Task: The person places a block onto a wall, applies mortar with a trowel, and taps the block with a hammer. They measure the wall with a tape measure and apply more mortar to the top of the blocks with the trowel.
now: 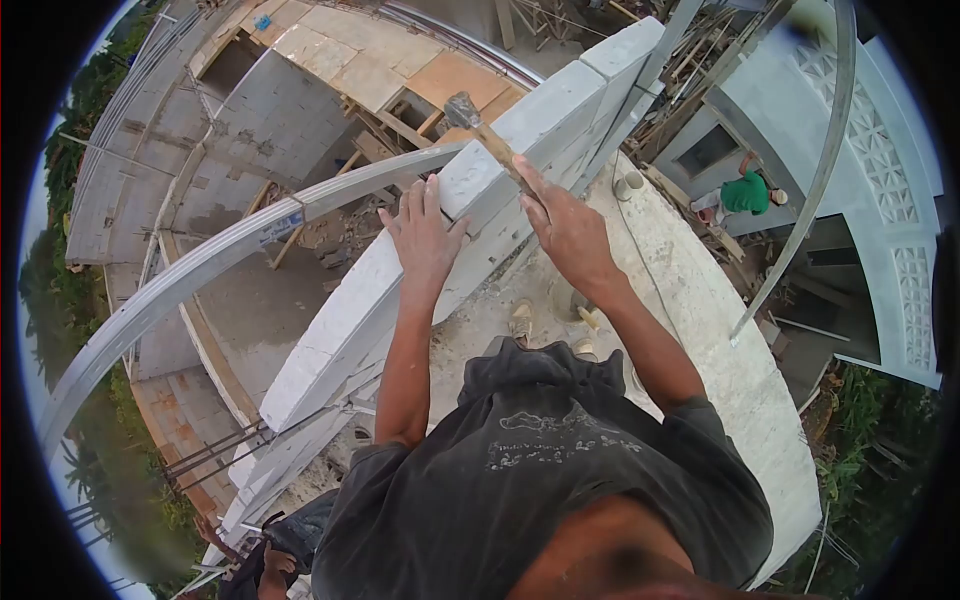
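My right hand (568,228) is closed around the wooden handle of a hammer (497,150). The hammer's grey head points up and away, above the top of a white block wall (335,305). My left hand (425,238) rests on the wall's top edge with its fingers spread, holding nothing. Just beyond its fingertips, a long metal bar (300,207) meets the wall top and runs off to the left. The lens makes the bar look curved.
I stand on a pale concrete slab (715,350) beside the wall. Over the far side lie a lower floor, grey walls and plywood sheets (340,50). A person in green (742,192) works below right. Another person's hands (275,570) show at lower left. Rebar (215,450) juts out left.
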Demonstrator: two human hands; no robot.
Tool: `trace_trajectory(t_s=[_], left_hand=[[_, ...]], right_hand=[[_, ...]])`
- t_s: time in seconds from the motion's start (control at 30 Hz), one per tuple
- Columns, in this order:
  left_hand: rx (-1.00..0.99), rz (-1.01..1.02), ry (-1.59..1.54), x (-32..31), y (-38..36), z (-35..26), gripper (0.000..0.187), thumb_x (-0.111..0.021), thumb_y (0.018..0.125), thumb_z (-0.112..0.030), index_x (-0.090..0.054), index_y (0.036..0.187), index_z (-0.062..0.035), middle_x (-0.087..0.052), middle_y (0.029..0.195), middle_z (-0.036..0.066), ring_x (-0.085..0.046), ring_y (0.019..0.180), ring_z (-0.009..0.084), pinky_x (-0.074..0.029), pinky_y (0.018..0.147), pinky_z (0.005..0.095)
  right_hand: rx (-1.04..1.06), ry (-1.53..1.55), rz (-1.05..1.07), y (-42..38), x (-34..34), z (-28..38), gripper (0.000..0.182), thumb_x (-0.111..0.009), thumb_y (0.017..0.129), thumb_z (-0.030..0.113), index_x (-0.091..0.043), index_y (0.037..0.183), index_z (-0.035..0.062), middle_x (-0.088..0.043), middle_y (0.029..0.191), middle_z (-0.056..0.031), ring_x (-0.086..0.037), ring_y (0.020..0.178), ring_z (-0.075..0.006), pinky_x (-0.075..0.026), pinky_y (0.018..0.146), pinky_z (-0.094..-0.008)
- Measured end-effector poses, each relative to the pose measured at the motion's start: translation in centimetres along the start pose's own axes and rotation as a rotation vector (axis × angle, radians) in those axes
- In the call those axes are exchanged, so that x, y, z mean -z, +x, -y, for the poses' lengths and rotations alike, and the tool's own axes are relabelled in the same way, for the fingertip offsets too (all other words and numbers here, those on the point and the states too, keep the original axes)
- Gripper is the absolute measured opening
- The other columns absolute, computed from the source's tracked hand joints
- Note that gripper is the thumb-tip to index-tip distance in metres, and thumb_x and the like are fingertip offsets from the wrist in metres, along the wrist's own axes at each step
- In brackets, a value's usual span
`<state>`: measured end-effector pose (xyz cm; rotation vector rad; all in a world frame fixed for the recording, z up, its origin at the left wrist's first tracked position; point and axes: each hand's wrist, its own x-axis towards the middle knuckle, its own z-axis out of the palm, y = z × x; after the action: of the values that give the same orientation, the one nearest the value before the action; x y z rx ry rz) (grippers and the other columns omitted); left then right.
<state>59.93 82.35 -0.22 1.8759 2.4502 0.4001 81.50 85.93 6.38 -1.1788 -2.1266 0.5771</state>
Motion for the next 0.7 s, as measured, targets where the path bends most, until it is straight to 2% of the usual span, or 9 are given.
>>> trace_trajectory(t_s=[0.1,0.33,0.43,0.7], left_hand=[[0.042,0.032,0.042,-0.2,0.3,-0.1,0.085,-0.076,0.081,-0.041,-0.036,0.150,-0.0138,-0.043,0.149,0.010,-0.040,0.138,0.0301,-0.020,0.115,0.0648],[0.040,0.045,0.013,-0.3,0.1,0.2,0.084,-0.076,0.082,-0.040,-0.036,0.151,-0.0134,-0.043,0.149,0.011,-0.041,0.138,0.0317,-0.021,0.114,0.0658],[0.050,0.072,0.012,0.1,0.3,0.0,0.084,-0.075,0.082,-0.040,-0.036,0.151,-0.0120,-0.042,0.149,0.012,-0.039,0.139,0.0326,-0.019,0.114,0.0670],[0.047,0.092,0.039,-0.1,0.4,-0.3,0.089,-0.076,0.081,-0.040,-0.031,0.153,-0.0130,-0.041,0.149,0.013,-0.039,0.139,0.0340,-0.019,0.114,0.0675]], right_hand=[[-0.182,-0.170,0.405,-1.0,-1.5,-1.5,0.052,-0.058,0.098,0.024,-0.043,0.148,0.0270,-0.068,0.094,-0.0164,-0.067,0.083,-0.0356,-0.054,0.071,-0.0445],[-0.017,-0.019,0.096,-1.6,-0.2,0.9,0.055,-0.055,0.099,0.029,-0.038,0.151,0.0298,-0.069,0.089,-0.0153,-0.067,0.077,-0.0359,-0.054,0.068,-0.0453],[-0.152,-0.195,0.385,-2.0,-1.5,-1.9,0.057,-0.055,0.100,0.029,-0.033,0.153,0.0308,-0.069,0.088,-0.0148,-0.067,0.076,-0.0350,-0.054,0.067,-0.0453],[-0.113,-0.187,0.304,-2.6,-0.9,-1.6,0.059,-0.054,0.100,0.030,-0.031,0.154,0.0304,-0.068,0.085,-0.0119,-0.068,0.074,-0.0308,-0.055,0.063,-0.0453]])
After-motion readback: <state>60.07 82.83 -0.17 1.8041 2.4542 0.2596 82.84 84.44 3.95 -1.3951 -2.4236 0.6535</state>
